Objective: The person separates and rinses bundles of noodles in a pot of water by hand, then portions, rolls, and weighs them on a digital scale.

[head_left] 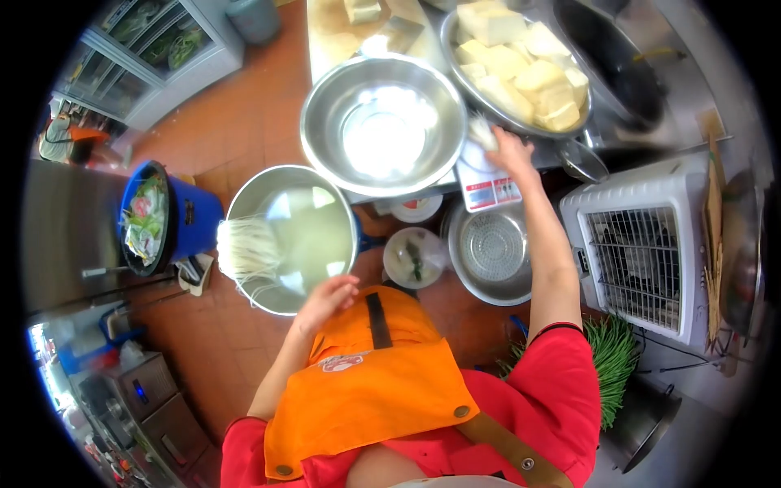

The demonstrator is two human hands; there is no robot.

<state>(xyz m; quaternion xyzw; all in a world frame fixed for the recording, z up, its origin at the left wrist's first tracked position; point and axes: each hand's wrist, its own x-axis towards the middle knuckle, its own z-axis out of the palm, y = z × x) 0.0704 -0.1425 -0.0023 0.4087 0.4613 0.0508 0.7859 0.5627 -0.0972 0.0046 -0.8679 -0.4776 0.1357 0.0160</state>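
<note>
Two wide metal vessels dominate: the pot of cloudy liquid, pale noodle strands draped over its left rim, and the steel mixing bowl on the tabletop. Knocking the pot could drag those strands to the floor. The bowl of tofu blocks crowds the right side, leaving a tight gap — brushing either bowl could jar the digital scale and skew its reading. Below, a metal basin and a plastic tub restrict the space in front of the body. The left hand is loosely curled near the pot's rim, nothing visible in it. The right hand, blurred, seems closed around a white noodle bundle at the scale's far end — a slack grip might shed loose ends; whether it touches the scale, I cannot tell.
</note>
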